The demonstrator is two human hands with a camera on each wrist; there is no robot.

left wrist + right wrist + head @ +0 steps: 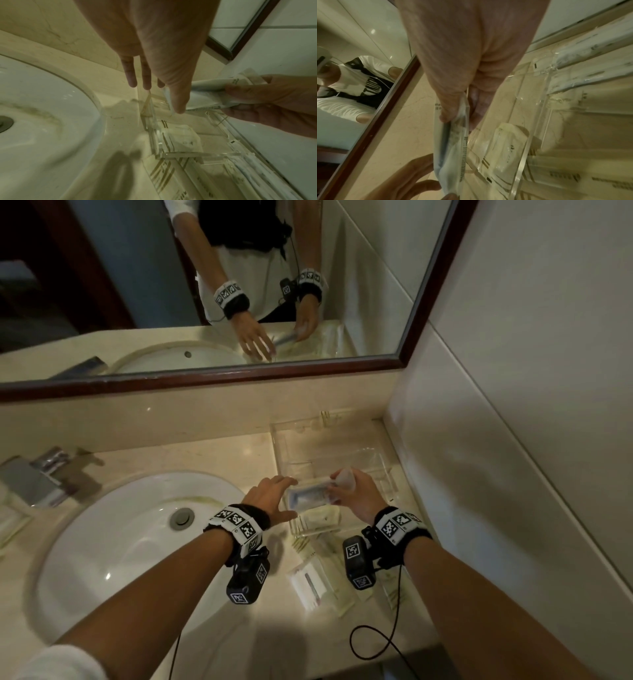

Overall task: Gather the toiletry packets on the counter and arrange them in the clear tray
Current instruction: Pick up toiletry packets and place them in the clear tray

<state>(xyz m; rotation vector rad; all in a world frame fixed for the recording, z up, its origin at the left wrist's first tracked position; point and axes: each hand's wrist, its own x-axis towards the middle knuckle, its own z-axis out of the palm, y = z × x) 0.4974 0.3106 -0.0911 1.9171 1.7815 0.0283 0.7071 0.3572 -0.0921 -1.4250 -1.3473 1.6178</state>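
Faucet [44, 470] far left on the worktop [222, 457], then the white sink [113, 546]. My left hand [270, 501] is over the tray's near-left corner, fingers [131, 75] straight and spread, thumb touching the left end of the held packet [308, 497], not gripping it. My right hand [356, 494] pinches that packet's right end, thumb on top, fingers curled under. Packet sits above the clear tray [342, 436], which is against the right wall. One cream packet [181, 136] already lies in a near tray compartment. Loose packets [311, 587] lie on the worktop in front of the tray.
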